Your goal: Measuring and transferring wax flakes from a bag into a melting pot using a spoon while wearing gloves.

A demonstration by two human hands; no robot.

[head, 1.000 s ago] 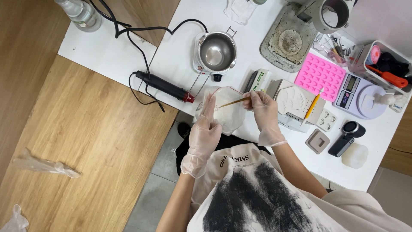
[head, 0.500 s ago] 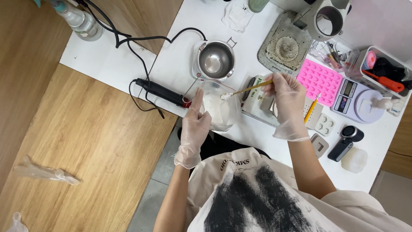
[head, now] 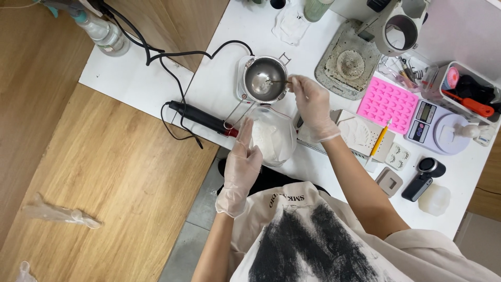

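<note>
My left hand (head: pixel 241 169), in a thin clear glove, holds a clear plastic container (head: pixel 272 137) with white material in it at the near edge of the white table (head: pixel 219 83). My gloved right hand (head: pixel 312 107) reaches over a small steel pot (head: pixel 264 79) and pinches a thin stick or spoon whose tip lies inside the pot. The pot stands just beyond the container.
A black rod-shaped tool (head: pixel 201 119) with cable lies left of the pot. To the right are a pink silicone mould (head: pixel 389 103), a yellow pencil (head: pixel 380 141), a digital scale (head: pixel 436 128), a grey round dish (head: pixel 348 63) and a bin (head: pixel 467 94). A spray bottle (head: pixel 102 32) stands far left.
My right hand moved the stick from the container over to the steel pot. The view shifted, and my left hand stays on the container.
</note>
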